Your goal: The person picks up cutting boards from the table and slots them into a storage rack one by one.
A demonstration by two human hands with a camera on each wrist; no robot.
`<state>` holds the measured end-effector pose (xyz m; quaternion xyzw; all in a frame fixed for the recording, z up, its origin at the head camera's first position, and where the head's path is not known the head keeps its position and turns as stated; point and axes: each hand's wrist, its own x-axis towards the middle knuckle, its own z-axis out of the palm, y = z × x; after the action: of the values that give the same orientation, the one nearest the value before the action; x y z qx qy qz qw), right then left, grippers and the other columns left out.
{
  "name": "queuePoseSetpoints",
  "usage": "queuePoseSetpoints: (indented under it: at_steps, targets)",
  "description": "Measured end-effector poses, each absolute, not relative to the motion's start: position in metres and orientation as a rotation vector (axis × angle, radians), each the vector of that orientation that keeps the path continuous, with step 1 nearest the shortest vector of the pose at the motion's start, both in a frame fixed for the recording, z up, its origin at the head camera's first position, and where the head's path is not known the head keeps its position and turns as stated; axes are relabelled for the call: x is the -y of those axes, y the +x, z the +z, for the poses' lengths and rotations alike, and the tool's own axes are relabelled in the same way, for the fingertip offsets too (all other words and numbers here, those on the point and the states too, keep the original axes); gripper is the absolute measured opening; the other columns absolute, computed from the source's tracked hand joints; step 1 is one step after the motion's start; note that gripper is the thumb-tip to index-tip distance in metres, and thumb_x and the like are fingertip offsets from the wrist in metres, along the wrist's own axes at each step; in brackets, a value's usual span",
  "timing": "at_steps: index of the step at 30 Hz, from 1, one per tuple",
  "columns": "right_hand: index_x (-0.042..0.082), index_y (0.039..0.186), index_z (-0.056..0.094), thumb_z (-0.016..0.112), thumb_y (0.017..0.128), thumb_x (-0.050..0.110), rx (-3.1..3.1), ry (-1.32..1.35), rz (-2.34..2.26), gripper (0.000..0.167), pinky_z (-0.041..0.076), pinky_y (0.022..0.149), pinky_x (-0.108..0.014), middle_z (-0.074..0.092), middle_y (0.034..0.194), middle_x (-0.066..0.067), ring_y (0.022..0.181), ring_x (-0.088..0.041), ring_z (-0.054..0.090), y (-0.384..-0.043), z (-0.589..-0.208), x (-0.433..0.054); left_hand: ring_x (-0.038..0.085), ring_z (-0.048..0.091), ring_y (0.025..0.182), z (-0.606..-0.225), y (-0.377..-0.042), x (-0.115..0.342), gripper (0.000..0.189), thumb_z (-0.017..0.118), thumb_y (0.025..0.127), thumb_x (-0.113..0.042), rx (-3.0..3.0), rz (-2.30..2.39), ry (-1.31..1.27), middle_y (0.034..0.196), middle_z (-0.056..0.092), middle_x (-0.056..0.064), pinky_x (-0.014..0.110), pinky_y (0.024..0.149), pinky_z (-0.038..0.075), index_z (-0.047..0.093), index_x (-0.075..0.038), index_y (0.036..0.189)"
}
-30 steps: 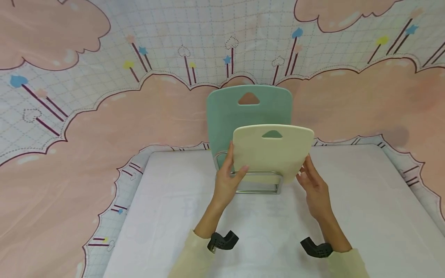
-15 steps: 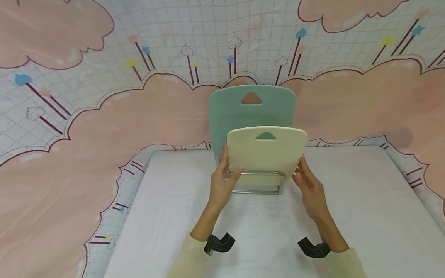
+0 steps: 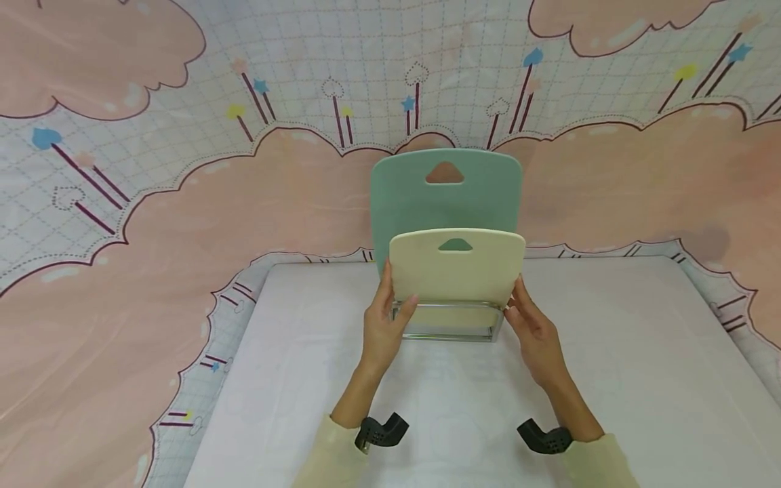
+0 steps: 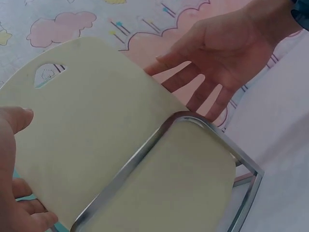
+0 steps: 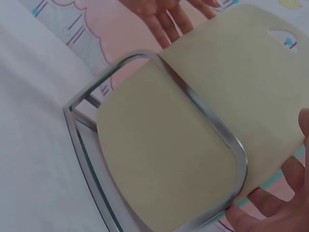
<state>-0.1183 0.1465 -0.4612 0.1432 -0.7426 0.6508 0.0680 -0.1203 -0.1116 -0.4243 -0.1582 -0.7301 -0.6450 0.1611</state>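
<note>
A cream cutting board (image 3: 457, 268) stands upright in a metal wire rack (image 3: 448, 337), its lower part behind the rack's front bar. My left hand (image 3: 381, 332) holds its left edge, thumb across the front face and other fingers behind. At the right edge, my right hand (image 3: 537, 339) holds the board with its fingers reaching partly behind. The right wrist view shows my right thumb (image 5: 304, 122) at the edge, with fingers low beside the rack bar. Behind stands a larger green cutting board (image 3: 448, 203), its lower part hidden by the cream one.
The rack stands on a white-covered table (image 3: 451, 413), towards its far edge. A patterned cloth backdrop (image 3: 293, 196) hangs close behind the boards. Black wrist cameras are strapped to both wrists.
The cream board has shifted left and slightly down, lining up between the rack's sides. Both hands have moved along with it, keeping their hold. The green board stays in the rack.
</note>
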Motion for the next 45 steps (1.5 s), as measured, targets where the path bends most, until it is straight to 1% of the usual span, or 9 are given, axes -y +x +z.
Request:
queuePoseSetpoints:
  at_steps: [3,9,14,21,28,33,36,40,45]
  targets:
    - [0.028,0.151,0.022,0.043,0.103,0.011,2.239,0.421,1.952,0.056,0.036,0.097,-0.016,0.017,0.157,0.005,0.139,-0.026,0.029,-0.119,-0.464,-0.146,0.018,0.019,0.142,-0.424,-0.118,0.111,0.075,0.059,0.094,-0.004,2.098,-1.826,-0.448,0.157,0.015,0.006,0.037,0.112,0.022,0.014,-0.01,0.153]
    - [0.025,0.152,0.022,0.042,0.104,0.014,2.274,0.416,1.929,0.053,0.032,0.1,-0.014,0.018,0.157,0.005,0.14,-0.023,0.026,-0.12,-0.469,-0.146,0.029,0.02,0.141,-0.407,-0.106,0.109,0.072,0.058,0.092,0.004,2.091,-1.832,-0.452,0.154,0.015,0.024,0.049,0.11,0.022,0.014,0.006,0.149]
    - [0.025,0.152,0.022,0.042,0.104,0.018,2.331,0.377,1.888,0.052,0.031,0.1,-0.012,0.018,0.156,0.006,0.14,-0.023,0.026,-0.119,-0.471,-0.146,0.029,0.024,0.139,-0.404,-0.102,0.109,0.071,0.058,0.091,0.005,2.101,-1.836,-0.438,0.153,0.017,0.022,0.049,0.11,0.022,0.015,0.008,0.148]
    - [0.026,0.152,0.021,0.042,0.104,0.016,2.36,0.368,1.904,0.053,0.031,0.098,-0.011,0.018,0.156,0.007,0.139,-0.026,0.027,-0.117,-0.471,-0.144,0.032,0.028,0.137,-0.409,-0.103,0.111,0.071,0.058,0.092,0.003,2.105,-1.832,-0.442,0.153,0.018,0.021,0.049,0.11,0.023,0.015,0.006,0.149]
    - [0.022,0.152,0.021,0.042,0.104,0.013,2.373,0.377,1.884,0.054,0.031,0.097,-0.011,0.02,0.156,-0.001,0.137,-0.032,0.031,-0.118,-0.475,-0.143,0.036,0.037,0.132,-0.406,-0.103,0.112,0.071,0.059,0.092,0.002,2.166,-1.76,-0.408,0.151,0.021,0.023,0.05,0.109,0.026,0.017,0.007,0.148]
    - [0.023,0.151,0.022,0.043,0.104,0.016,2.381,0.39,1.866,0.053,0.031,0.098,-0.01,0.022,0.155,0.0,0.136,-0.029,0.032,-0.121,-0.477,-0.142,0.036,0.045,0.126,-0.429,-0.115,0.117,0.075,0.063,0.091,-0.001,2.196,-1.676,-0.373,0.151,0.024,0.02,0.05,0.108,0.027,0.017,0.002,0.15]
    - [0.024,0.151,0.023,0.044,0.103,0.017,2.416,0.392,1.826,0.053,0.031,0.103,-0.017,0.022,0.155,0.003,0.138,-0.026,0.03,-0.123,-0.477,-0.142,0.03,0.043,0.129,-0.441,-0.123,0.121,0.079,0.065,0.091,-0.008,2.226,-1.635,-0.364,0.153,0.023,0.013,0.047,0.108,0.029,0.014,-0.005,0.152]
    - [0.03,0.151,0.021,0.045,0.103,0.023,2.497,0.385,1.722,0.054,0.035,0.104,-0.039,0.022,0.155,0.006,0.136,-0.027,0.034,-0.125,-0.475,-0.141,0.021,0.031,0.137,-0.444,-0.126,0.124,0.083,0.065,0.093,-0.02,2.299,-1.582,-0.342,0.156,0.018,0.006,0.045,0.106,0.033,0.009,-0.014,0.154]
    - [0.031,0.153,0.017,0.047,0.102,0.019,2.489,0.427,1.7,0.06,0.039,0.099,-0.053,0.03,0.151,-0.012,0.128,-0.037,0.042,-0.124,-0.473,-0.141,0.023,0.024,0.14,-0.446,-0.127,0.125,0.084,0.065,0.093,-0.025,2.343,-1.512,-0.342,0.156,0.019,0.008,0.048,0.105,0.033,0.008,-0.016,0.155]
